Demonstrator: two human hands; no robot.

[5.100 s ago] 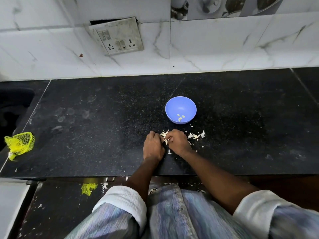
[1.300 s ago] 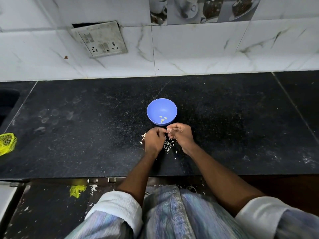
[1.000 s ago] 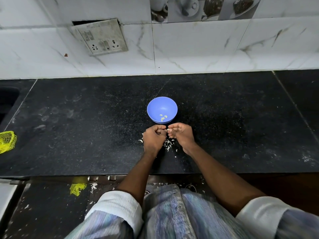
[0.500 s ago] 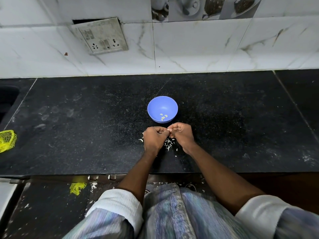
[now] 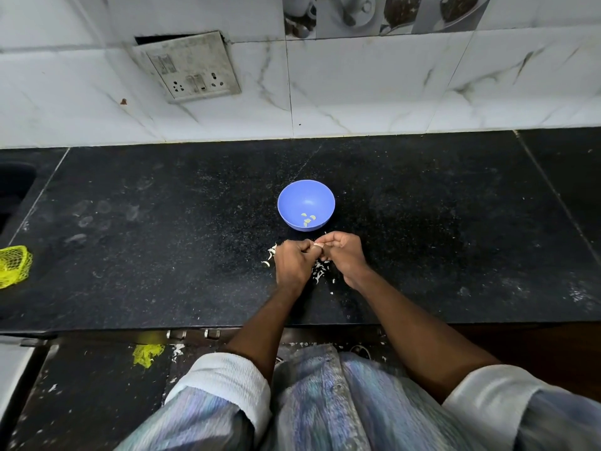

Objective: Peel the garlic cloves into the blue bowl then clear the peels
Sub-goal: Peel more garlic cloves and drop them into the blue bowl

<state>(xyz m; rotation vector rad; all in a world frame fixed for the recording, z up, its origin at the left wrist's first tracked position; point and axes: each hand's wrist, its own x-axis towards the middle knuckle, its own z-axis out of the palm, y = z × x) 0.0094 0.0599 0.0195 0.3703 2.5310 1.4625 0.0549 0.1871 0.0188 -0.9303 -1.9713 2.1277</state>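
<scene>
The blue bowl (image 5: pixel 305 198) stands on the black counter (image 5: pixel 162 239) with a few peeled garlic cloves (image 5: pixel 307 219) in its bottom. Just in front of it, my left hand (image 5: pixel 292 263) and my right hand (image 5: pixel 343 255) meet fingertip to fingertip, pinching a small garlic clove (image 5: pixel 318 245) between them. Only a pale tip of the clove shows. White peels (image 5: pixel 320 270) lie scattered on the counter under and beside both hands, with a few more peel bits (image 5: pixel 270 255) left of my left hand.
A yellow net bag (image 5: pixel 14 265) lies at the counter's left edge, beside a dark sink (image 5: pixel 13 187). A switch plate (image 5: pixel 190 68) hangs on the tiled wall behind. Yellow net scrap (image 5: pixel 146 353) and peel bits lie on the floor below the counter edge.
Both hands have stayed together in front of the bowl, working the clove with small finger moves. Since five seconds ago the hands rose off the peel pile toward the bowl.
</scene>
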